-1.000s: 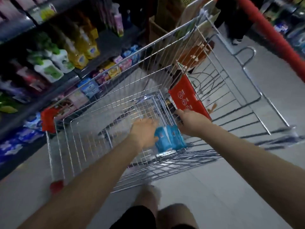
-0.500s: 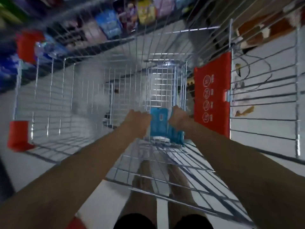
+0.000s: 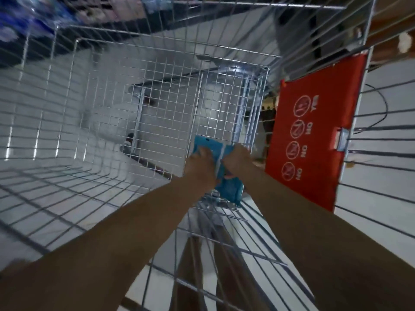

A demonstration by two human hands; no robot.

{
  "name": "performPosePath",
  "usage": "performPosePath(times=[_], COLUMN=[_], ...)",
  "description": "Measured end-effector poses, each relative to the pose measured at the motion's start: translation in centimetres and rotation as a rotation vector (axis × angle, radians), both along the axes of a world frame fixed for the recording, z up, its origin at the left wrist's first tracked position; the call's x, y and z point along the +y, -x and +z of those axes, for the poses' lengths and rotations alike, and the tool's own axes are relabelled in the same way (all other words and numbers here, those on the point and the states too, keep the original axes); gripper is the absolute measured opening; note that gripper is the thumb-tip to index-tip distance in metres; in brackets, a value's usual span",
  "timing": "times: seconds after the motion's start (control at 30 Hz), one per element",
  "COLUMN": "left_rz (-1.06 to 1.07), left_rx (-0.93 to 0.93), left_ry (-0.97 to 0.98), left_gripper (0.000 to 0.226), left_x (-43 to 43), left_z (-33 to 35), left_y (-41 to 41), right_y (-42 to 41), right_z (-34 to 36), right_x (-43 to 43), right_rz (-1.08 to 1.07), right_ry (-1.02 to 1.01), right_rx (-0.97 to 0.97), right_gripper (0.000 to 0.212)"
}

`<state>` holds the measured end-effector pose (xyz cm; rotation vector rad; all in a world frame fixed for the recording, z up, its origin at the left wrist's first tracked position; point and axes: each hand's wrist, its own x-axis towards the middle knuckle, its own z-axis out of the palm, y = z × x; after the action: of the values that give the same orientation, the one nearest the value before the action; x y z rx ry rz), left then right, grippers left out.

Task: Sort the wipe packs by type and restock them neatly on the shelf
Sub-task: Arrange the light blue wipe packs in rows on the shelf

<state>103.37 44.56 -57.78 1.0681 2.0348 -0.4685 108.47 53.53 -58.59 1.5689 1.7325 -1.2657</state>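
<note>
Blue wipe packs [image 3: 229, 186] lie at the bottom of a wire shopping cart [image 3: 112, 104], near its right corner. Both my arms reach deep into the cart. My left hand [image 3: 199, 164] lies on the left side of the packs, fingers curled over the top pack. My right hand [image 3: 235, 159] grips the packs from the right, thumb under the edge. The packs sit pressed between the two hands. How many packs there are cannot be told.
A red warning flap [image 3: 314, 140] hangs on the cart's right end. Blurred shelf goods [image 3: 29, 21] show at the top left beyond the cart wall. Grey floor and my legs [image 3: 202, 277] show through the wire bottom.
My head has leaned further over the cart, so its inside fills the view. Both hands have closed in on the blue packs and now hold them from either side.
</note>
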Motion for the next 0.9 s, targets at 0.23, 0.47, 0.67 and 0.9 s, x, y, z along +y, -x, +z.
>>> performPosePath(times=[0.23,0.47,0.67,0.9], left_rz=[0.074,0.641,1.002,0.999], left_rx=[-0.028,-0.304,-0.43,-0.321], left_ry=[-0.005,-0.124,-0.506,-0.914], left_gripper=[0.07,0.053,0.057,0.044], left_x=[-0.3,-2.4,-6.0,-16.5], left_z=[-1.0,4.6,17.5,36.5], left_y=[0.6,9.9,16.2,22.5], right_y=[-0.2,0.5,6.5,18.4], right_z=[-1.1,3.4,13.7,30.6], right_x=[-1.0,-2.9,-3.8,-10.2], right_rz=[0.099,-0.094,-0.176,-0.408], right_ry=[-0.094,-0.101,-0.103,0.482], right_rx=[0.004,0.299,0.493,0.77], right_gripper=[0.038,0.014,0.021,0.006])
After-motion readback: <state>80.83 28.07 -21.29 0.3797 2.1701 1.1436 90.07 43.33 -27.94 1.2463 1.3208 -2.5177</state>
